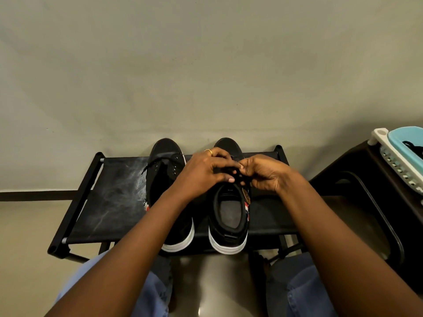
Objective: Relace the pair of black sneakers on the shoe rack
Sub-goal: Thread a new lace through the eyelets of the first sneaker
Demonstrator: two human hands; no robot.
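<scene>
Both hands are together over the lacing part of the sneaker (229, 216) directly under them, which stands on the shoe rack (109, 197) with its heel toward the person. The left hand (203, 172) and the right hand (267, 173) have their fingers curled inward and appear to pinch the lace (235, 174) between them, though black lace on black cloth under the knuckles makes the exact hold hard to read. The other sneaker (164, 154) stands just beside the left hand, with a loose end (150, 164) trailing off its far side. The main risk, I judge, is working blind: the fingers hide the eyelets, so the lace could skip a hole or cross the wrong way. A hard pull could leave the ends uneven, or drag the sneaker off the rack's near edge, where its heel already sits. The left forearm passes over the other sneaker and could nudge it.
</scene>
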